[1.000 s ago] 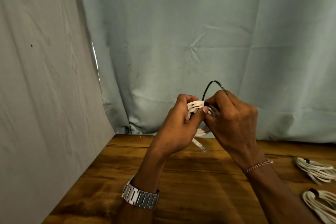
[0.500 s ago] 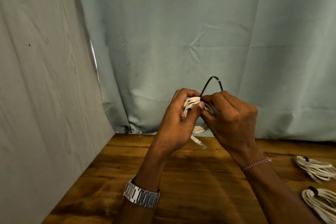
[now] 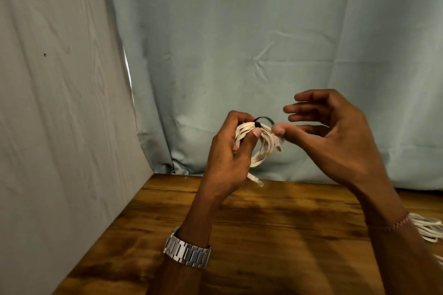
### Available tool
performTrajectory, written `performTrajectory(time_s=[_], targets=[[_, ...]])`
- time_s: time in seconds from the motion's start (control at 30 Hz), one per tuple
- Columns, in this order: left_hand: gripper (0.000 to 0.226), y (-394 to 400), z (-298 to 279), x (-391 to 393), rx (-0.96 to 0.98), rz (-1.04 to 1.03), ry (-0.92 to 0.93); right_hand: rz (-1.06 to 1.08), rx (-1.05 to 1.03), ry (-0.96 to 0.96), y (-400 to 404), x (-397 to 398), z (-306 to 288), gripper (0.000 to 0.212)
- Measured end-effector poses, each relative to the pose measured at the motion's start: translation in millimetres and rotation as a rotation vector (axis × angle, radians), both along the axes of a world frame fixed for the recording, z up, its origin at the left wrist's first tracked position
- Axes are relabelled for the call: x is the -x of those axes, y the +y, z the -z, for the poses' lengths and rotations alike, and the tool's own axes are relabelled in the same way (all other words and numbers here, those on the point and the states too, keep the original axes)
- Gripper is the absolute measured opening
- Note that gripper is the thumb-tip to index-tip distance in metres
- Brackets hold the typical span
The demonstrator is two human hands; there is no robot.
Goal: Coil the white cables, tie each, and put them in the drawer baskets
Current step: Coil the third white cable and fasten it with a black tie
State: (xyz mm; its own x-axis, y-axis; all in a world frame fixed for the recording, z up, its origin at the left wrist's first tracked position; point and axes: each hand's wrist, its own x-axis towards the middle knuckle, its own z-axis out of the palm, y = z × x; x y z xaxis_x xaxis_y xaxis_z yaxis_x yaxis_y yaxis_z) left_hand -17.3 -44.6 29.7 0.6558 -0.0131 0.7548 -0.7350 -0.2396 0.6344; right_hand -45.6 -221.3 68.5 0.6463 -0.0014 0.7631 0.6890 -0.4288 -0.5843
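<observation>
Holding the coiled white cable up at about 12 o'clock over the wooden table, our left hand has its fingers curled round the bundle, thumb pressed across the strands just below the black tie that loops over the top. We judge the coil light and springy: soft enough to squash, yet inclined to fan open if the grip eases, so the best hold is right at the tied waist where the strands are gathered, not on the loose plug ends, one hanging at 6 o'clock. To the right, our right hand has spread fingers, only its thumb tip beside the tie's free end; whether it pinches anything we cannot tell. More white cable bundles lie at 3 o'clock on the table edge
</observation>
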Motion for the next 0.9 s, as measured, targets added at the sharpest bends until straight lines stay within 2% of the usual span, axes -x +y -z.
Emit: performTrajectory(time_s=[0.1,0.27,0.37,0.43,0.53,0.63,0.77,0.9], targets=[[0.012,-1.3,1.7,-0.9,-0.031,-0.007,-0.028,-0.02,-0.047,0.055,12.7,6.3,-0.1,0.053],[0.009,-1.0,2.6,1.3,-0.121,0.025,-0.112,-0.095,0.052,0.232,24.4,3.0,7.5,0.035],[0.008,-0.9,4.4,-1.5,-0.164,0.02,-0.142,-0.185,0.004,0.364,18.7,-0.8,8.1,0.022],[0.008,-1.0,6.1,-4.5,-0.186,0.013,-0.152,-0.276,-0.038,0.463,14.1,-1.8,7.0,0.02],[0.01,-0.9,7.7,-6.1,-0.19,0.018,-0.147,-0.326,-0.039,0.46,12.3,-3.0,7.7,0.016],[0.011,-0.1,10.8,-7.5,-0.197,0.037,-0.123,-0.304,-0.067,0.452,17.1,-6.9,9.5,0.02],[0.013,-4.1,15.6,-8.5,-0.226,0.072,-0.088,-0.288,-0.21,0.554,22.7,-13.9,11.4,0.035],[0.017,-9.9,18.9,-9.8,-0.247,0.059,-0.061,-0.18,-0.21,0.467,28.6,-15.7,15.4,0.034]])
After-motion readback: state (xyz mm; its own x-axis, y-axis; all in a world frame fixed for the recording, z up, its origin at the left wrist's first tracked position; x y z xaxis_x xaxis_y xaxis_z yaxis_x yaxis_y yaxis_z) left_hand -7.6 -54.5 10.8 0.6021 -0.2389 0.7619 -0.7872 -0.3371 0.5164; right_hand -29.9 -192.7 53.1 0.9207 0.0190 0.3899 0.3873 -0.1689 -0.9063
